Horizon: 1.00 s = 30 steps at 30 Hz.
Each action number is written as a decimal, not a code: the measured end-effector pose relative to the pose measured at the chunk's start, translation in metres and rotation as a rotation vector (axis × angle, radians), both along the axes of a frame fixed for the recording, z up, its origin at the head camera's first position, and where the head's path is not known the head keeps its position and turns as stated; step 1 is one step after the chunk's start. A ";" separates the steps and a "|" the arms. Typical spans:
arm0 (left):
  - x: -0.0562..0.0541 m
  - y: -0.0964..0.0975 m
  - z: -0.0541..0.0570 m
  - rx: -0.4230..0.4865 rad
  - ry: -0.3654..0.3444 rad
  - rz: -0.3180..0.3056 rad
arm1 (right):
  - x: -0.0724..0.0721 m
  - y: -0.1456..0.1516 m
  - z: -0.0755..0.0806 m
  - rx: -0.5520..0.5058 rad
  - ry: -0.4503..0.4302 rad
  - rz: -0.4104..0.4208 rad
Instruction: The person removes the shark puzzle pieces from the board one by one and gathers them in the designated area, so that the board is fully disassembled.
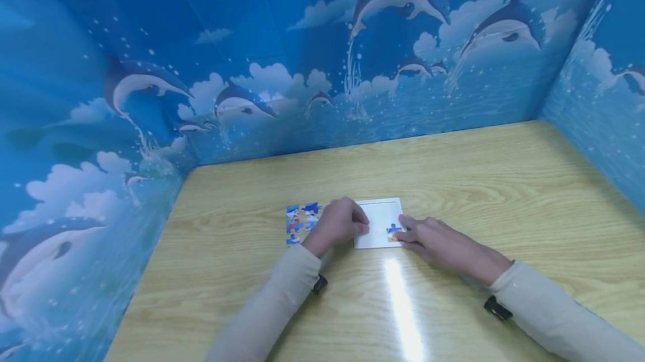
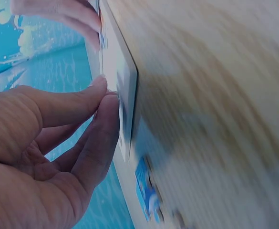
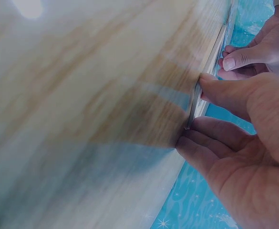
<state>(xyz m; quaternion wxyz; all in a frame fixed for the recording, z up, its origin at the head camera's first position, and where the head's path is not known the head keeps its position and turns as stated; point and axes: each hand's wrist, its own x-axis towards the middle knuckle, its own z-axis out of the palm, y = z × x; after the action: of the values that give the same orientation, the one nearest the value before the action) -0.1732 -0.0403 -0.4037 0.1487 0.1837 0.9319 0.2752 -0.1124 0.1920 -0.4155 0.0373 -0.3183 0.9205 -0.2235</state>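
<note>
A white puzzle tray (image 1: 375,212) lies flat on the table, with a blue-and-orange puzzle piece (image 1: 393,230) in its lower right corner. Over the tray's left side, my left hand (image 1: 340,221) pinches a small thin puzzle piece between thumb and forefinger; only a pale sliver shows in the left wrist view, its picture hidden. My right hand (image 1: 437,241) holds the tray's right edge, thumb on the corner near the placed piece and fingers along the side. In the right wrist view, thumb and fingers (image 3: 211,143) meet the tray's thin edge.
Several loose blue puzzle pieces (image 1: 293,225) lie left of the tray, partly behind my left hand. The wood-grain table (image 1: 242,295) carries a bright light streak in front of the tray. Dolphin-print curtains (image 1: 282,43) stand at the back and both sides.
</note>
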 end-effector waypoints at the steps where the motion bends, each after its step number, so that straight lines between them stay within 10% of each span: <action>1: 0.001 0.003 0.000 -0.003 0.000 -0.007 | 0.000 0.000 0.000 0.001 0.000 0.002; 30: 0.008 0.038 -0.009 0.000 0.061 -0.043 | -0.002 0.003 -0.003 -0.018 0.032 0.042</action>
<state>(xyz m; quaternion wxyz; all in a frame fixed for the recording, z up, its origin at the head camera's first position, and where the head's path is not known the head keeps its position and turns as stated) -0.1653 -0.0020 -0.4131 0.1261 0.2123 0.9317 0.2663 -0.1146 0.1947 -0.4182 0.0243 -0.3415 0.9120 -0.2259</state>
